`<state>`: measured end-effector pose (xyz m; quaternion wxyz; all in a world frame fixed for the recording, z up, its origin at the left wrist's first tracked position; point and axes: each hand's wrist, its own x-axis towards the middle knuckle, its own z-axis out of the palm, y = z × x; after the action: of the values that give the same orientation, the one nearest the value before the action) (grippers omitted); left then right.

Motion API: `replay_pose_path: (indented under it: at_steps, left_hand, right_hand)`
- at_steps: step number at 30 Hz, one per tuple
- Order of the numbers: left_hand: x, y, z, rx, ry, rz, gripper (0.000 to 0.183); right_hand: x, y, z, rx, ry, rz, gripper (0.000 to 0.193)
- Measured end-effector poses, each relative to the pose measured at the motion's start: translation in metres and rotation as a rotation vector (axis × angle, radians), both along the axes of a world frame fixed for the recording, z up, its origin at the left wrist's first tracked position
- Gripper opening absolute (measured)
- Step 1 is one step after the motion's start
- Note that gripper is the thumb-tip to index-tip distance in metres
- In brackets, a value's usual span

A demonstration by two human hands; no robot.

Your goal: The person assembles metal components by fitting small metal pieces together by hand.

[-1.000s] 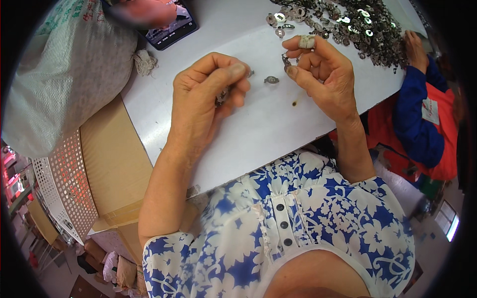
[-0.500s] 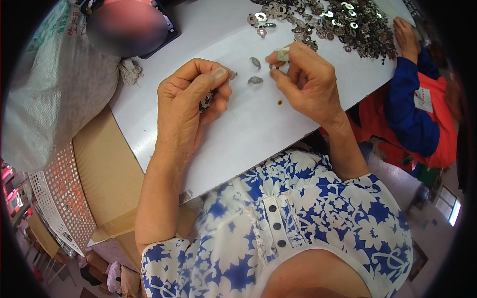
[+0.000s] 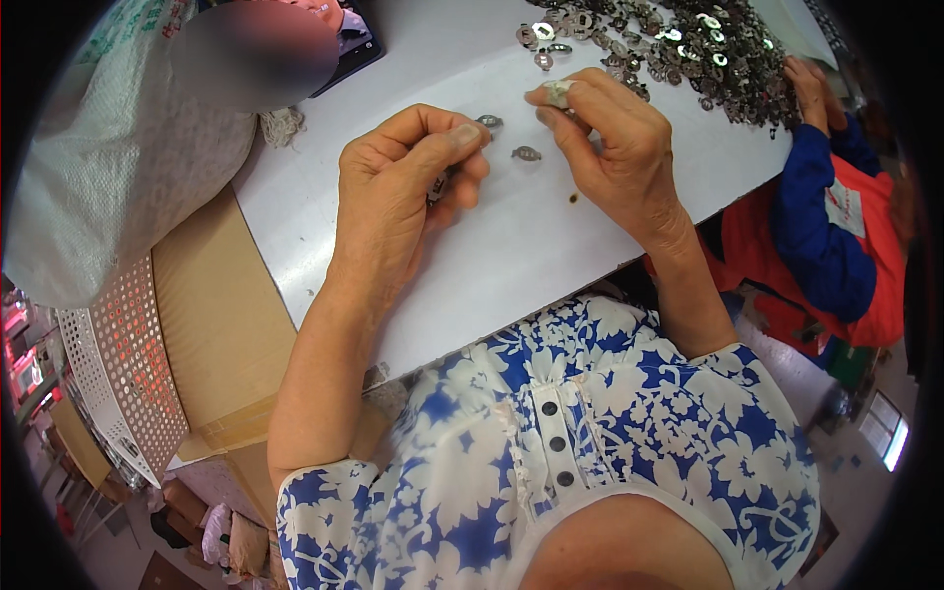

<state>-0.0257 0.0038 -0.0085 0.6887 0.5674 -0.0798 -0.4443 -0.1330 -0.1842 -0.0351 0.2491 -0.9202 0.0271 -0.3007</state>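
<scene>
My left hand point(image 3: 413, 177) is closed around small metal pieces point(image 3: 436, 189), which show in part between the curled fingers. Right by its thumb and index tips is an oval metal piece point(image 3: 489, 121); whether the tips grip it I cannot tell. A similar oval piece point(image 3: 527, 153) lies on the white tabletop point(image 3: 423, 305) between my hands. My right hand point(image 3: 615, 147) hovers to the right with thumb and forefinger drawn close together, and what they hold, if anything, is hidden. A pale wrap point(image 3: 559, 93) covers one of its fingers.
A large heap of small metal pieces point(image 3: 688, 49) covers the far right of the table. Beside it rests another person's hand point(image 3: 808, 93). A white woven sack point(image 3: 108, 187) stands at the left, near a cardboard box point(image 3: 221, 315) and a perforated panel point(image 3: 128, 369).
My right hand has risen a little, and the metal piece seen at its fingertips no longer shows. One oval piece has shifted from between my hands to beside the left fingertips. The view has shifted slightly.
</scene>
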Motion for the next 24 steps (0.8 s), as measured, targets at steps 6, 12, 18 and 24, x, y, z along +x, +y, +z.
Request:
replay_pose_path:
  at_steps: [6, 12, 18, 24]
  left_hand:
    - [0.009, 0.003, -0.003, -0.068, 0.047, 0.106, 0.011]
    - [0.009, 0.004, -0.002, -0.079, 0.049, 0.107, 0.011]
    - [0.006, 0.004, 0.007, 0.036, 0.041, -0.018, 0.010]
    - [0.008, 0.005, 0.002, -0.052, 0.075, -0.116, 0.014]
  right_hand:
    - [0.013, 0.015, 0.001, -0.197, 0.048, 0.006, 0.010]
    - [0.013, 0.014, -0.007, -0.218, 0.021, 0.008, 0.013]
    - [0.014, 0.016, 0.005, -0.113, -0.274, 0.087, 0.016]
    - [0.005, 0.024, 0.008, -0.039, -0.219, 0.099, 0.022]
